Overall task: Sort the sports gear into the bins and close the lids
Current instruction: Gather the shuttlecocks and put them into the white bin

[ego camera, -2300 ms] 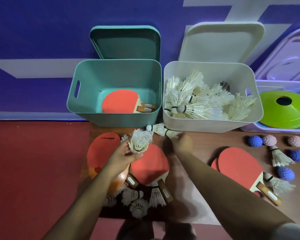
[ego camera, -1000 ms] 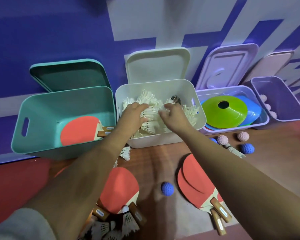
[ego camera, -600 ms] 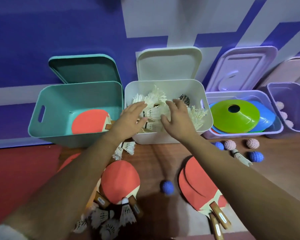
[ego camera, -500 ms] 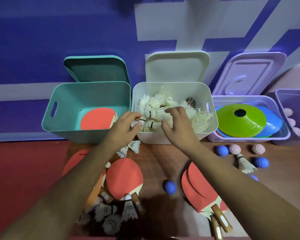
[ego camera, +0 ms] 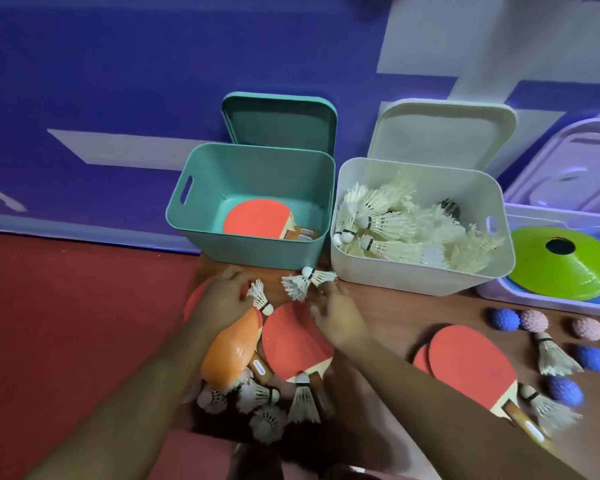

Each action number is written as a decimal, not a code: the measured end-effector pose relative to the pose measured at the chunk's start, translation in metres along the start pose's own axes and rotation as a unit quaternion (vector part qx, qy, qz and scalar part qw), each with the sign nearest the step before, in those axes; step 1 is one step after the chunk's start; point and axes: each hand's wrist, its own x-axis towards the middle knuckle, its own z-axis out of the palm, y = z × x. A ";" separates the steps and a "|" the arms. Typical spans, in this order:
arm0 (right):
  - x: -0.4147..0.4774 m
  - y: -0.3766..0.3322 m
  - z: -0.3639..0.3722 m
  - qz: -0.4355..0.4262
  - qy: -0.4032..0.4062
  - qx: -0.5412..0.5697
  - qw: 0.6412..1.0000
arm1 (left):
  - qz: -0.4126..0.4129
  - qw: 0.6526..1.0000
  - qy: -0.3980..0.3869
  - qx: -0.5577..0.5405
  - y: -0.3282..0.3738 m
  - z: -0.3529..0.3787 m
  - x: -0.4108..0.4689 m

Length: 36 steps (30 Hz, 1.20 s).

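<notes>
Both hands are low over the floor in front of the bins: the left hand [ego camera: 224, 297] has its fingers curled beside a loose shuttlecock [ego camera: 260, 297], and whether it actually grips it cannot be told through the blur; the right hand [ego camera: 336, 313] is spread open, fingers apart, just below two more shuttlecocks [ego camera: 303, 281] that lie against the foot of the white bin [ego camera: 413, 275]. That bin is heaped with shuttlecocks, its lid [ego camera: 444, 133] leaning on the wall behind. Next to it the green bin [ego camera: 257, 252] holds a red paddle [ego camera: 257, 218], and its lid [ego camera: 279, 121] is also propped up. Beneath the forearms lie a red paddle [ego camera: 293, 341], an orange object [ego camera: 231, 351] and a cluster of shuttlecocks [ego camera: 257, 400]. Off to the right, another paddle [ego camera: 471, 365] rests on the floor among blue and pink spiky balls [ego camera: 534, 320] and stray shuttlecocks, near a lilac bin [ego camera: 541, 303] holding a green cone [ego camera: 565, 261].
</notes>
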 end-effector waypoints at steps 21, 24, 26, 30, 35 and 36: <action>0.066 -0.039 0.068 0.108 0.210 -0.193 0.952 | 0.237 0.955 -0.150 0.099 -0.048 0.042 0.079; 0.054 -0.041 0.064 0.095 0.258 -0.132 0.952 | 0.244 0.958 -0.151 0.029 -0.046 0.040 0.078; 0.044 -0.043 0.059 0.087 0.283 -0.091 0.951 | 0.234 0.960 -0.148 -0.035 -0.040 0.038 0.078; 0.022 -0.044 0.045 0.096 0.327 -0.006 0.940 | 0.184 0.962 -0.110 -0.167 -0.026 0.030 0.072; -0.004 -0.050 0.027 0.137 0.320 0.222 0.911 | 0.028 0.903 -0.161 -0.398 0.000 0.020 0.060; -0.008 -0.054 0.023 0.142 0.314 0.281 0.896 | -0.010 0.885 -0.162 -0.437 0.005 0.016 0.055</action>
